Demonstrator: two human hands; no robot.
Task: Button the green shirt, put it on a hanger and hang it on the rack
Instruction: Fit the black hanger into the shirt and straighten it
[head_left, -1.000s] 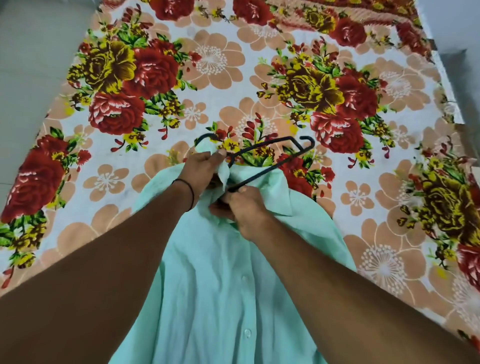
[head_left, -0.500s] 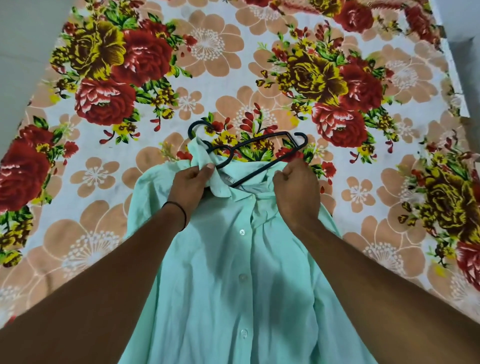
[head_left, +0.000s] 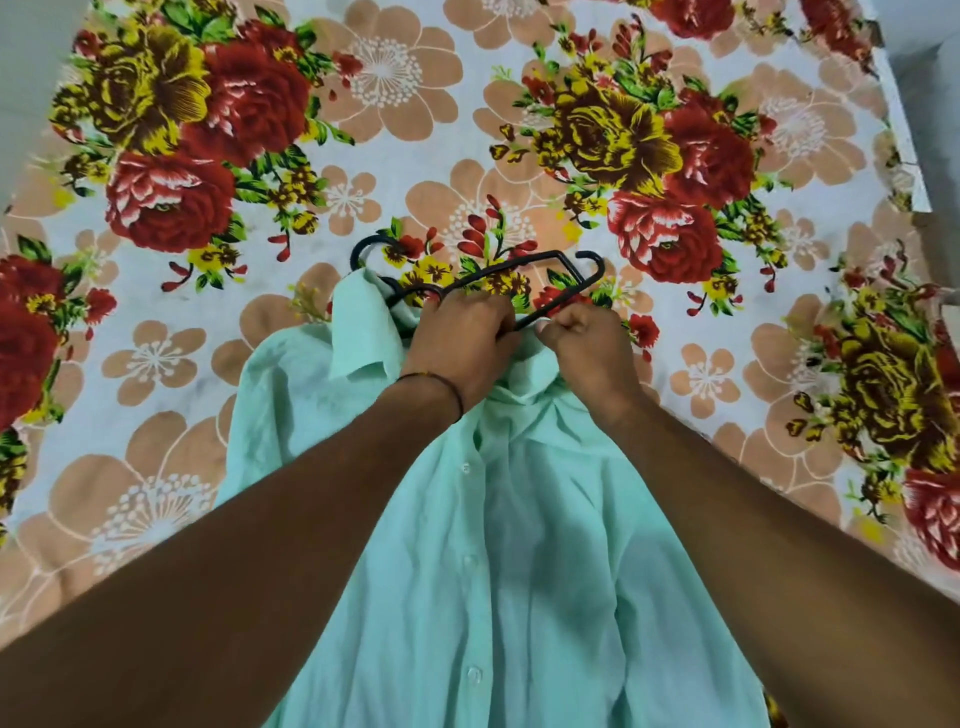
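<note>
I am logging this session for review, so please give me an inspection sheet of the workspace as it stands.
Surface: bed sheet with a red, yellow and peach flower print, spread flat.
Job's things: green shirt lying front up, lower buttons done; black hanger at the collar, partly inside the shirt.
Clutter: nothing seen.
Grippers: left hand and right hand both closed at the collar, side by side, where the hanger enters; exactly what each one pinches is hidden.
Cables: nothing seen.
Surroundings: pale floor beyond the sheet's left edge; no rack in view.
</note>
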